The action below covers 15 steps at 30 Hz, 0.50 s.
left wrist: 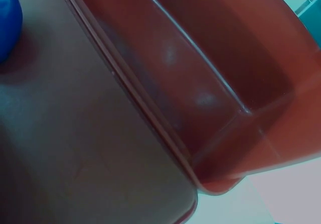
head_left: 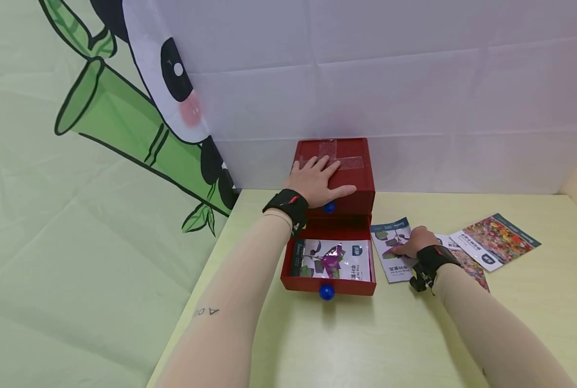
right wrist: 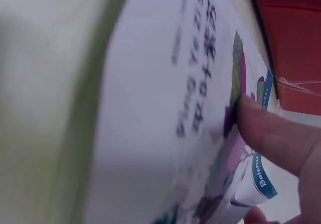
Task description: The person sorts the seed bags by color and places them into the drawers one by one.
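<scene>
My left hand (head_left: 317, 182) rests with spread fingers on top of a small red drawer box (head_left: 353, 152). Its lower drawer (head_left: 301, 284) is pulled out, and a seed packet with a purple flower (head_left: 336, 263) lies inside. To the right of the drawer, my right hand (head_left: 421, 241) pinches a similar purple-flower seed packet (head_left: 396, 272). The right wrist view shows the thumb (right wrist: 273, 133) across this packet's printed face, with a fingertip partly visible below. In the left wrist view are the box front (left wrist: 95, 128) and the drawer's inside (left wrist: 205, 78); the left hand is out of that view.
A seed packet with colourful flowers (head_left: 501, 240) lies on the pale table (head_left: 346, 345) farther right. Another flower packet (head_left: 473, 268) is partly covered by the right hand and wrist. Blue knobs (head_left: 326, 292) mark the drawer fronts. A printed cloth (head_left: 390, 91) hangs behind.
</scene>
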Each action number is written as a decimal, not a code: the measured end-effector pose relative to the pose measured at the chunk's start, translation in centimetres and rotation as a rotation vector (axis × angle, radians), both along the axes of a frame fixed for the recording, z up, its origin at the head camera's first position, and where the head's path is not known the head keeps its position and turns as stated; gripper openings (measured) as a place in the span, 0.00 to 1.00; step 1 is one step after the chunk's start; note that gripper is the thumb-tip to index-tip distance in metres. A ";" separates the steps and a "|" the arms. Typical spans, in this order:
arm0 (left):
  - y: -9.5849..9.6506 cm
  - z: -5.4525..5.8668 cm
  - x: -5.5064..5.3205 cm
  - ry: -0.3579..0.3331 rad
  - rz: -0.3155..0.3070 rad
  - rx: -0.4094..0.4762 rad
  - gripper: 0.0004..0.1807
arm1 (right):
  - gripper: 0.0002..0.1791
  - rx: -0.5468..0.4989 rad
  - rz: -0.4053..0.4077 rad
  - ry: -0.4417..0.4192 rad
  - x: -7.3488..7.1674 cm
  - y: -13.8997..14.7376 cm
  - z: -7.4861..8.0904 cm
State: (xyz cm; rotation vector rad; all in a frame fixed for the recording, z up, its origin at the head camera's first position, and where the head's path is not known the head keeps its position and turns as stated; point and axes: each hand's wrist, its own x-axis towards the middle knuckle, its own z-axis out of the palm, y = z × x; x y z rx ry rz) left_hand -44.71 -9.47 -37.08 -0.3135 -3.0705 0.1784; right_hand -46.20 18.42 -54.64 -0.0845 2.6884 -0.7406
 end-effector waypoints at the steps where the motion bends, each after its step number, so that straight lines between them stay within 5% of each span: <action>1: 0.0 0.0 0.0 -0.001 0.001 -0.001 0.49 | 0.41 0.007 0.001 -0.003 -0.1 0.0 0.0; 15: 0.4 0.3 -0.1 0.003 0.011 -0.004 0.49 | 0.49 0.056 0.014 0.043 0.2 0.2 0.6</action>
